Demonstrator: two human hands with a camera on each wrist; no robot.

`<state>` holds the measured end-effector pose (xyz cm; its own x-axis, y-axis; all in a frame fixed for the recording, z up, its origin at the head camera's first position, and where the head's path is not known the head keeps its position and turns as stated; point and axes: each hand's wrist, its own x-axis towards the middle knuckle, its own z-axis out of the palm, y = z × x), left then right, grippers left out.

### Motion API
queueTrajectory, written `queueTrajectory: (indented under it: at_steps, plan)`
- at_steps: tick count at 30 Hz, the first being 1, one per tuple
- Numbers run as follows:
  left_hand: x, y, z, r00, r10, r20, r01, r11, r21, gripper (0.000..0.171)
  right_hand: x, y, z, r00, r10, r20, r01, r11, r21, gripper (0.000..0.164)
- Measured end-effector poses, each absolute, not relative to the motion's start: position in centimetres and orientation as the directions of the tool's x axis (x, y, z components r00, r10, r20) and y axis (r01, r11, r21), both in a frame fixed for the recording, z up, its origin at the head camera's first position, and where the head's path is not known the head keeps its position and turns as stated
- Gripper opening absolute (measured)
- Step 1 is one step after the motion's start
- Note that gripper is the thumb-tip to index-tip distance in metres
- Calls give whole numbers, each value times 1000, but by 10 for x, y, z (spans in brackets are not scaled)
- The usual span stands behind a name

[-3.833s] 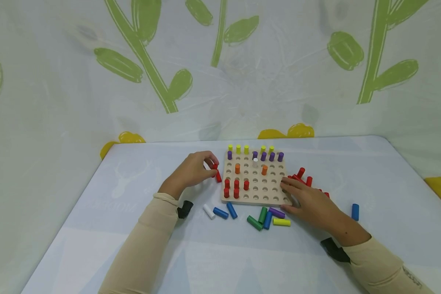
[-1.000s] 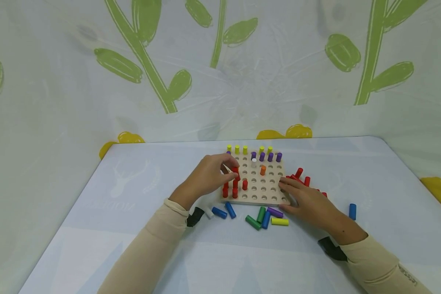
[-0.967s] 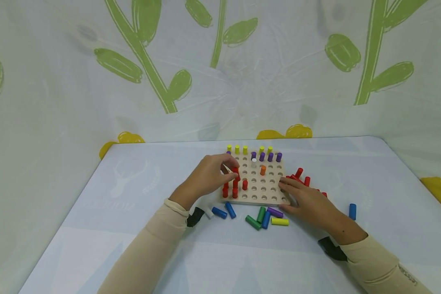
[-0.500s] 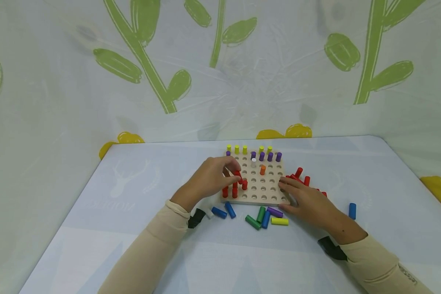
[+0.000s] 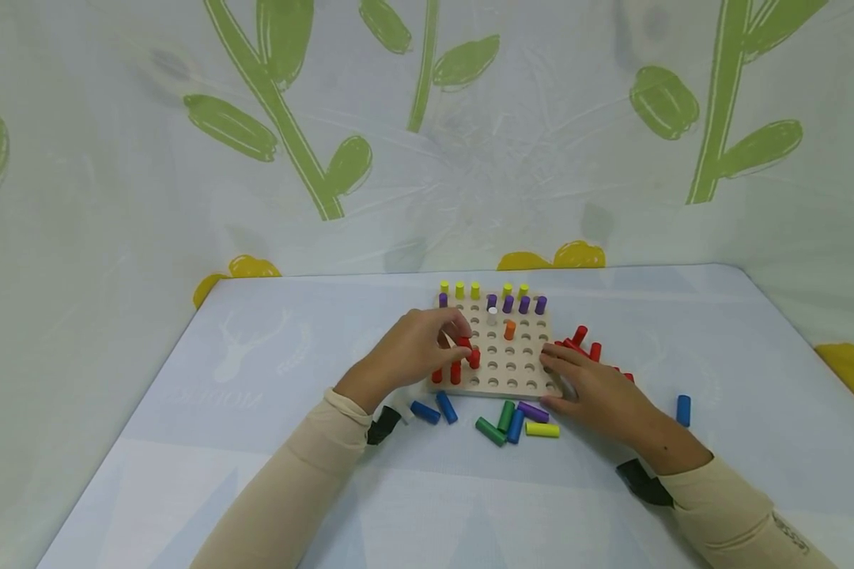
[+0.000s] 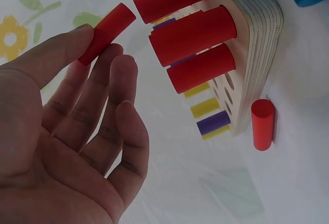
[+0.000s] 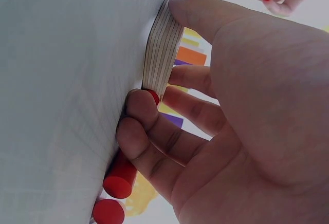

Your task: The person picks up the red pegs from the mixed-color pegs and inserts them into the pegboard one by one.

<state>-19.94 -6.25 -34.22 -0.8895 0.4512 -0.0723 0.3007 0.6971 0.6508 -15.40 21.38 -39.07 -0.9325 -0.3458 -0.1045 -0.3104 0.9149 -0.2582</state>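
Note:
My left hand (image 5: 416,348) pinches a red peg (image 6: 109,33) between thumb and forefinger, with the other fingers loosely bent. It is over the left part of a wooden pegboard (image 5: 501,389), close to several red pegs (image 5: 455,373) standing in the near left holes. In the left wrist view the held peg is tilted and apart from the standing ones. My right hand (image 5: 598,387) holds the board's near right corner, its thumb against the layered edge and two fingers over the top. Yellow pegs (image 5: 475,290) and purple pegs (image 5: 524,305) stand in the far rows.
A white peg (image 5: 493,316) and an orange peg (image 5: 509,330) stand mid-board. Loose blue (image 5: 446,407), green (image 5: 490,431), purple and yellow pegs lie before it. Red pegs (image 5: 580,335) lie right of the board; another blue peg (image 5: 684,410) lies farther right.
My left hand has carried the red peg from beside the board's left edge to over it, then slightly nearer and rightward. My right hand stays at the corner.

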Motion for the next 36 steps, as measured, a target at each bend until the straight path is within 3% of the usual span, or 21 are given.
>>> queueTrajectory:
  at_steps: [7,36]
  plan:
    - [-198,-61,-343,-874,484,-43,344,679,649,21,-154,214,-389,-931,-349,-104,-313,914,-260,74]
    - [-195,-50,-351,-840,529,-122,375,727,575,16,-156,215,-390,-930,-345,-122,-305,915,-265,73]
